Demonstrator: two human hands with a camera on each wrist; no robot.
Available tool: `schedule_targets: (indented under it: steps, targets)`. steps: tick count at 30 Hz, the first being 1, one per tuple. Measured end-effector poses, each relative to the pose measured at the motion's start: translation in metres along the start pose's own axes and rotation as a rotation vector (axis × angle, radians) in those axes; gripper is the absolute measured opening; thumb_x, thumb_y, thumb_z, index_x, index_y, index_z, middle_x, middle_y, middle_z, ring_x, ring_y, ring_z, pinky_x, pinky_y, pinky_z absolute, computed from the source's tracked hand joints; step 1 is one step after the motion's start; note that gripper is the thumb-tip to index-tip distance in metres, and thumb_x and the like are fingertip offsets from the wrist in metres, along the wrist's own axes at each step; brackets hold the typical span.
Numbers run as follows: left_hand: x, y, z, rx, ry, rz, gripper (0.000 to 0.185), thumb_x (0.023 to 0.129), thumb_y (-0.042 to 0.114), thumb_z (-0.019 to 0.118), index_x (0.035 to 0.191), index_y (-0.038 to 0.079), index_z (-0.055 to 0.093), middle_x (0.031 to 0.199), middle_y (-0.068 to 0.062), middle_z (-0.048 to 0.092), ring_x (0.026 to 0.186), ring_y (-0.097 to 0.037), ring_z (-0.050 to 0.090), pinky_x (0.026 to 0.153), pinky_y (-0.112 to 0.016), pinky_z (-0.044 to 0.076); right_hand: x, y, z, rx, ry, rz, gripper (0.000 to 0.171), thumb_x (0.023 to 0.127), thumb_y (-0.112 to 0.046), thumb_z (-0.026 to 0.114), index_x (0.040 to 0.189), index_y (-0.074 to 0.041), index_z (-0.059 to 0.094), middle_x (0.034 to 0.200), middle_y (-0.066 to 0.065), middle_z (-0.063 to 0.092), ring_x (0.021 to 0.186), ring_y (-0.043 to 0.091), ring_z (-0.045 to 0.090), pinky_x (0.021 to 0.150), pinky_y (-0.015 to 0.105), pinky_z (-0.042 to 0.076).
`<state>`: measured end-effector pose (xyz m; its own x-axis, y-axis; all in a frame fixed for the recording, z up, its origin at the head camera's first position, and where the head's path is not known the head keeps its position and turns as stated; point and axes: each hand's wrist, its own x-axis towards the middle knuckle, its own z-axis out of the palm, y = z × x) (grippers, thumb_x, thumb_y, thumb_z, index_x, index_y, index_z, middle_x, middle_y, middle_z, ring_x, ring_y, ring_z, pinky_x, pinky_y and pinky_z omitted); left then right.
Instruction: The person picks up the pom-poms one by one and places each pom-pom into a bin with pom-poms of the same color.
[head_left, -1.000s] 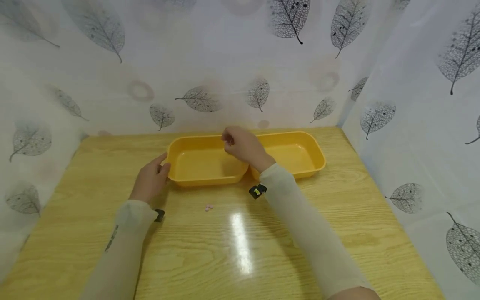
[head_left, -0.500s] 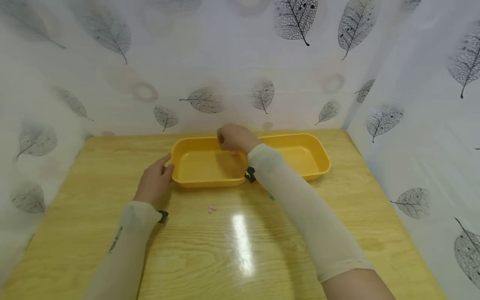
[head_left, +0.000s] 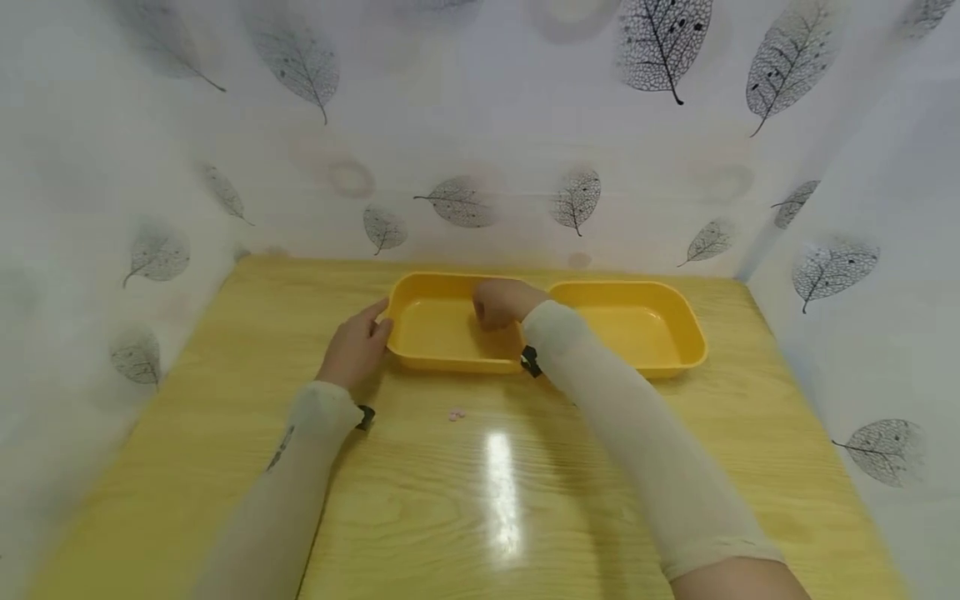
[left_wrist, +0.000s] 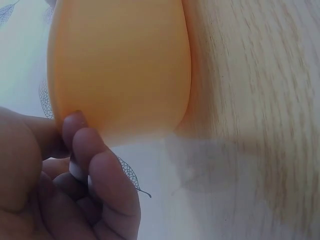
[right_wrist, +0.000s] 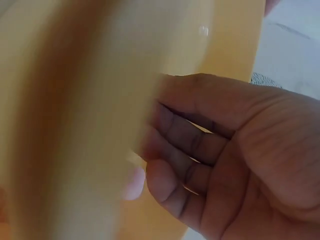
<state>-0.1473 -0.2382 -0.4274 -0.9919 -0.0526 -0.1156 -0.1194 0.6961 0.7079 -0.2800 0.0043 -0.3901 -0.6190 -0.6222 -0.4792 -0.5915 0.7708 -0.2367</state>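
— Where is the left tray (head_left: 450,329)?
— On the table (head_left: 480,500), at 12 o'clock. The left hand (head_left: 352,350) touches its left end, grip relaxed; the right hand (head_left: 501,302) curls inside, contents unclear.

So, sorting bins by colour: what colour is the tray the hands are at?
Yellow-orange plastic tray; clearest in the head view.
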Motion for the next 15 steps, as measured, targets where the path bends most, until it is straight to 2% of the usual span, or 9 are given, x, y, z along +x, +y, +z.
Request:
schedule_targets:
  steps: [5,11,15]
  targets:
    - [0.002,0.011,0.010,-0.014,-0.013,0.003,0.053,0.112,0.031,0.043,0.162,0.014,0.036,0.082,-0.009,0.059,0.068,-0.023,0.051,0.063,-0.036,0.046,-0.012,0.006,0.003,-0.028,-0.016,-0.006,0.037,0.077,0.007,0.048,0.055,-0.019,0.035,0.056,-0.003,0.028,0.054,0.013,0.018,0.051,0.029,0.020]
    - [0.000,0.010,0.005,-0.002,-0.006,0.000,0.053,0.112,0.032,0.043,0.162,0.015,0.036,0.085,-0.009,0.060,0.070,-0.023,0.052,0.063,-0.036,0.046,-0.018,-0.004,0.002,-0.062,0.015,-0.040,0.037,0.089,-0.001,0.051,0.060,-0.019,0.037,0.061,-0.003,0.030,0.057,0.013,0.023,0.054,0.029,0.024]
    - [-0.004,0.004,-0.001,0.008,-0.002,0.000,0.054,0.112,0.033,0.042,0.162,0.015,0.035,0.089,-0.010,0.062,0.072,-0.023,0.053,0.066,-0.037,0.047,-0.013,-0.011,0.005,-0.073,0.028,-0.035,0.036,0.093,-0.005,0.052,0.063,-0.019,0.039,0.063,-0.003,0.032,0.059,0.013,0.025,0.056,0.030,0.027]
